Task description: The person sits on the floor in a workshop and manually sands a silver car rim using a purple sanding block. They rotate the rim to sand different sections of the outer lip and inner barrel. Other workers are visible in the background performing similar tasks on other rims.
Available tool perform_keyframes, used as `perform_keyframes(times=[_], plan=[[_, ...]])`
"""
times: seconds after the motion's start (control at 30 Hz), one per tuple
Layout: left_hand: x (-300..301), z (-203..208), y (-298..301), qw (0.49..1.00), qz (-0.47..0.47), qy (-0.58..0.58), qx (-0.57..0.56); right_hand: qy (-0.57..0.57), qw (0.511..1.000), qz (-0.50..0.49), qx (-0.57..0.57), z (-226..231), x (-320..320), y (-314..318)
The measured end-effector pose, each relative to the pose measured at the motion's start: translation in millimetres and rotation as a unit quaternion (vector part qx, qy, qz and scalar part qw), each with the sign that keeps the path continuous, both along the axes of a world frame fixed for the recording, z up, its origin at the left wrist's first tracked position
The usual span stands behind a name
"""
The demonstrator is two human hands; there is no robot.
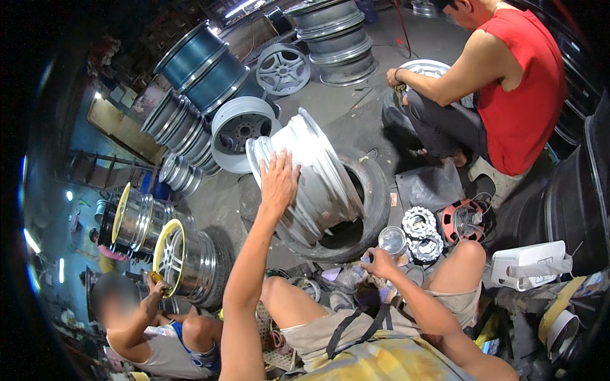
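A silver-white wheel rim [314,171] leans on its side across a black tyre [375,219] that lies on the floor in front of me. My left hand [279,181] rests on the rim's left side, its fingers stretched out over the metal. Close to my knees, my right hand [381,261] pinches a small purple-grey piece [366,256], perhaps sandpaper. Just beyond that hand stands a round clear container [392,240]. Another purple scrap [331,274] lies on the floor between my knees, among cloths and small bits.
Stacked rims [333,41] and blue rims [203,66] stand behind. A person in red [521,82] crouches at right over a wheel. Another person [159,343] at lower left handles a yellow-edged rim [170,254]. Silver cast parts [422,232] and a white container [530,265] sit at right.
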State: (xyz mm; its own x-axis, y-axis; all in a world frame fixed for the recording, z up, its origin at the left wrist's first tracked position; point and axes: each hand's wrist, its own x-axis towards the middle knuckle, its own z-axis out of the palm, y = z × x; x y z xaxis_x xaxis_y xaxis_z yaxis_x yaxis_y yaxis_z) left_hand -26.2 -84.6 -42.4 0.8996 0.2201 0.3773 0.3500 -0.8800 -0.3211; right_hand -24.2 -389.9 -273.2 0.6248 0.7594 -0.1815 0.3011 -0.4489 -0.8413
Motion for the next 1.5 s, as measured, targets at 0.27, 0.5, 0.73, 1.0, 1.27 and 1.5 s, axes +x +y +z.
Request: perform_keyframes(times=[0.27, 0.5, 0.73, 1.0, 1.27, 1.5], plan=[[44, 38, 49, 0.988, 0.114, 0.079, -0.064, -0.049, 0.998, 0.046, 0.016, -39, 0, 6], [29, 20, 24, 0.997, -0.03, 0.062, -0.044, -0.066, 0.997, 0.032, -0.001, -32, -2, 5], [48, 29, 50, 0.997, -0.002, 0.058, -0.058, -0.091, 0.993, 0.079, 0.009, -44, -5, 3], [39, 37, 42, 0.996, 0.039, 0.076, -0.016, -0.076, 0.993, 0.014, 0.094, 24, 19, -1], [39, 38, 55, 0.992, 0.101, 0.077, 0.011, -0.288, 0.898, -0.033, 0.332, 195, 87, 95], [44, 21, 107, 0.868, 0.278, -0.256, -0.321, -0.469, 0.85, 0.006, 0.241, 241, 130, 222]])
